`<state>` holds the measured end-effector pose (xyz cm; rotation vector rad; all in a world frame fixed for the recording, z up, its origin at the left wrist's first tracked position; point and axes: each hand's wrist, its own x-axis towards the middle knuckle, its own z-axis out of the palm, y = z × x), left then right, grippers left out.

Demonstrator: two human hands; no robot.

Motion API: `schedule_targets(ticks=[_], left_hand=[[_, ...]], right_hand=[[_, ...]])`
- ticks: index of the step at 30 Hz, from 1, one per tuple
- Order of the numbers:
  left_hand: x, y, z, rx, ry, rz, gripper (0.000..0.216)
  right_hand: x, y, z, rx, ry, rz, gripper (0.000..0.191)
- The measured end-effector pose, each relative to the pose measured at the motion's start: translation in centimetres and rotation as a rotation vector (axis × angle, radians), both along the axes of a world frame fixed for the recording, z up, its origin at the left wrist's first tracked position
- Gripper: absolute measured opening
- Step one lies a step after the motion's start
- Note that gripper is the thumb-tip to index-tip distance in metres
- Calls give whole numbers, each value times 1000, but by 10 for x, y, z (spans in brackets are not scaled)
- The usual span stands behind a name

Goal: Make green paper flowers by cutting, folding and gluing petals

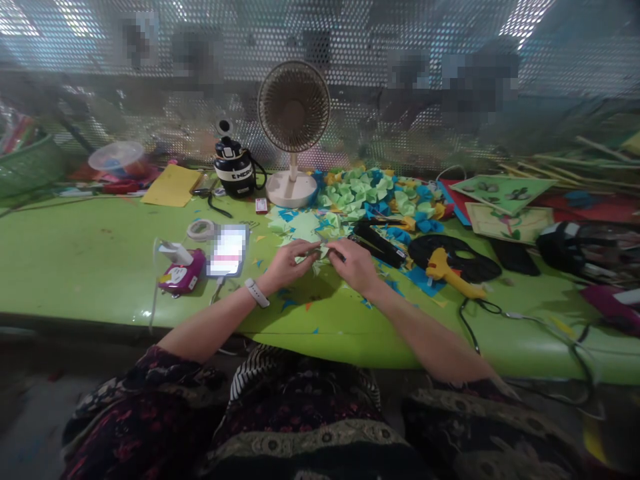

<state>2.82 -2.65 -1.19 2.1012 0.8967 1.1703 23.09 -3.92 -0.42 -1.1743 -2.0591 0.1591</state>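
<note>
Over the green table my left hand (296, 263) and my right hand (353, 263) meet at the fingertips. Between them is a small piece of pale green paper (324, 251), pinched from both sides; its exact shape is too small to make out. Pale green cut paper (303, 225) lies flat just beyond my fingers. Behind that rises a pile of folded green, blue and yellow paper pieces (370, 190). A black stapler (380, 245) rests right beside my right hand. Left of my left hand lies a lit phone (228, 251).
A small white fan (294, 133) and a black bottle (234, 170) stand at the back. On the right are a yellow glue gun (453, 275) with a cable and a black mask-like piece (480, 263). Tape (201, 229) and a purple device (183, 273) lie left.
</note>
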Motion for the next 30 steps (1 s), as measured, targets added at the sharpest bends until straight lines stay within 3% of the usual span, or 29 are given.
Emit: schedule_targets(ticks=[5, 8, 22, 30], left_hand=[[-3, 2, 2, -303, -223, -55, 42], [-5, 6, -1, -397, -306, -91, 42], [-4, 5, 1, -402, -253, -97, 34], [-2, 8, -7, -439, -243, -84, 43]], right_hand=[[4, 5, 3, -185, 160, -3, 20], [4, 6, 3, -295, 267, 8, 18], [1, 3, 5, -320, 285, 20, 19], [0, 2, 3, -190, 193, 30, 20]])
